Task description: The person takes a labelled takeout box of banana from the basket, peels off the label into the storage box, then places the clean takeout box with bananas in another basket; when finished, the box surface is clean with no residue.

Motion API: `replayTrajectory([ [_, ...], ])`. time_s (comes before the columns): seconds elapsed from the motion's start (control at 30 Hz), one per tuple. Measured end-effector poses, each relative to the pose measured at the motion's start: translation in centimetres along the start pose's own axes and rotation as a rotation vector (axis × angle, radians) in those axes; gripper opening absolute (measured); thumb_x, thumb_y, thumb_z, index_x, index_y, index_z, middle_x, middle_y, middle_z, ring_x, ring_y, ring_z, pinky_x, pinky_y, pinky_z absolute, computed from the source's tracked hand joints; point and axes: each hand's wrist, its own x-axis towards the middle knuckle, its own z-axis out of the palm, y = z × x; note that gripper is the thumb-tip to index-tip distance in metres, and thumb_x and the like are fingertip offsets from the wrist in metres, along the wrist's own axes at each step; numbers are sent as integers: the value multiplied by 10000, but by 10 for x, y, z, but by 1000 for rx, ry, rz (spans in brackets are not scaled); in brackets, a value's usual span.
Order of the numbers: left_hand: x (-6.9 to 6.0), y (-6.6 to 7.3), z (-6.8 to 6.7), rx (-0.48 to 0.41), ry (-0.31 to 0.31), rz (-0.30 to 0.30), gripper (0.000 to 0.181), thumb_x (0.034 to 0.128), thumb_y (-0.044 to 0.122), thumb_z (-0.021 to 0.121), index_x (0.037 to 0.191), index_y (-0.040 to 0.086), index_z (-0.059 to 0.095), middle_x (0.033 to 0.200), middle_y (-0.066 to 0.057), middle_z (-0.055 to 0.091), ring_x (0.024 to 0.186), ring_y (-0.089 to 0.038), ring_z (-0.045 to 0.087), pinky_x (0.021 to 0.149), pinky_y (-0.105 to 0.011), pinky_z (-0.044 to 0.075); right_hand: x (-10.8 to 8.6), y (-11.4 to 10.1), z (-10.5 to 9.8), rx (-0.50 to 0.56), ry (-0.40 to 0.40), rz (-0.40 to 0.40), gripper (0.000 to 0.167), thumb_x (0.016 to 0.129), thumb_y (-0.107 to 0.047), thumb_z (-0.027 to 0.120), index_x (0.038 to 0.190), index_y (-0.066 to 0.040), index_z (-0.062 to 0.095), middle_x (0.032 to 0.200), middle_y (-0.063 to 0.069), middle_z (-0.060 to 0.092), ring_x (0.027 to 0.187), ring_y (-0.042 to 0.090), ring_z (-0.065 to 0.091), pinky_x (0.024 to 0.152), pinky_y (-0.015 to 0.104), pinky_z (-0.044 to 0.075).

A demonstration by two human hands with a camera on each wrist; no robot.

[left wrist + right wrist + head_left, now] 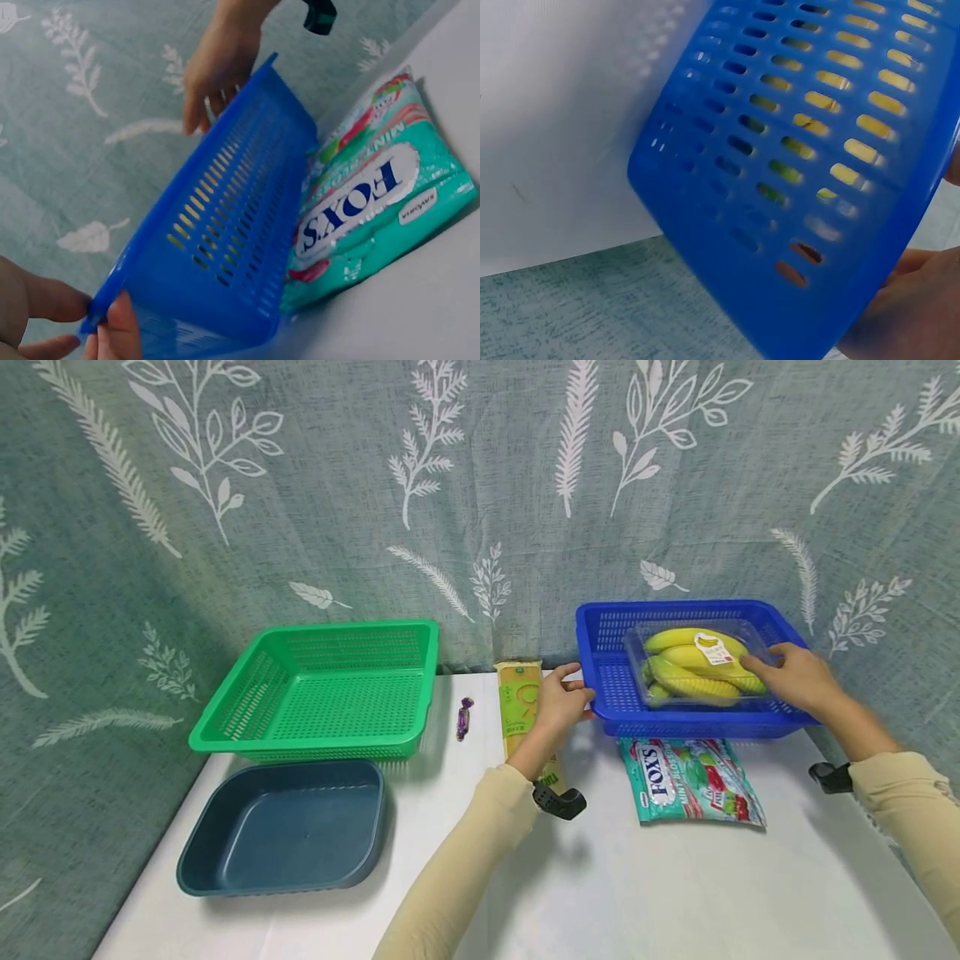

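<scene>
Fingers of the left hand pinch the left rim of the blue basket, and the left wrist view confirms it: thumb on one side of the edge, fingertips on the other. Across at the right end, the right hand reaches over the rim, thumb lying at the near end of the banana pack. Are those fingers gripping the pack or just touching it? Cannot tell from here; the basket wall blocks the right wrist view, with yellow showing through the slots.

And where are the bananas? Inside the blue basket, label upward, toward its right side! So, as far as this moment shows, the pack looks to be in place, with the basket steadied at the other end; what seems left is for the right hand to come away or adjust it, a judgement only.

Out on the surface, plenty lies outside any container: the mint sweets bag just in front of the blue basket, a long yellow-green packet partly behind the left arm, and a purple wrapped sweet between that packet and the green basket.
</scene>
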Motion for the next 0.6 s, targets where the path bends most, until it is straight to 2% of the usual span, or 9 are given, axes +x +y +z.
replayTrajectory([
  [0.2,0,1,-1,-33,-16,-13,469,907,-77,644,1351,64,593,889,-49,543,749,-181,585,581,-307,589,0,-5,-1,0,-12,6,926,1032,-567,362,1418,263,230,1313,495,358,1149,625,426,850,696,430],
  [0.3,0,1,-4,-44,-23,-20,473,912,-80,640,1359,65,587,901,-54,554,739,-176,598,591,-309,594,3,-5,-2,19,-27,17,941,1034,-568,356,1430,266,180,1351,503,306,1188,640,376,883,715,403],
  [0.4,1,1,-5,-54,-31,-30,468,914,-88,635,1354,65,591,921,-70,578,739,-178,611,646,-364,609,6,-2,-1,54,-48,44,968,1029,-583,347,1435,270,136,1383,517,242,1211,659,320,929,728,366],
  [0.43,2,0,-5,-59,-35,-36,466,914,-89,635,1351,68,593,928,-76,587,740,-182,617,674,-394,612,7,-1,-1,74,-54,55,981,1025,-589,351,1436,272,120,1332,527,303,1171,653,374,909,709,396],
  [0.5,2,0,-4,-65,-47,-43,466,912,-92,636,1346,71,597,943,-86,607,748,-194,636,727,-449,607,8,3,0,128,-77,82,1013,1015,-602,361,1437,274,78,1341,544,273,1031,584,535,875,650,468],
  [0.57,3,-1,-5,-71,-56,-50,470,907,-94,638,1344,74,600,950,-92,626,755,-206,652,762,-482,598,10,6,2,199,-114,97,1012,1012,-596,382,1426,286,107,1233,521,351,759,450,626,793,566,549],
  [0.6,3,-1,-5,-73,-59,-52,472,904,-94,640,1343,75,601,949,-92,635,754,-209,659,762,-481,598,12,7,3,231,-131,105,989,1009,-596,396,1407,281,172,1121,475,413,622,358,613,743,515,578],
])
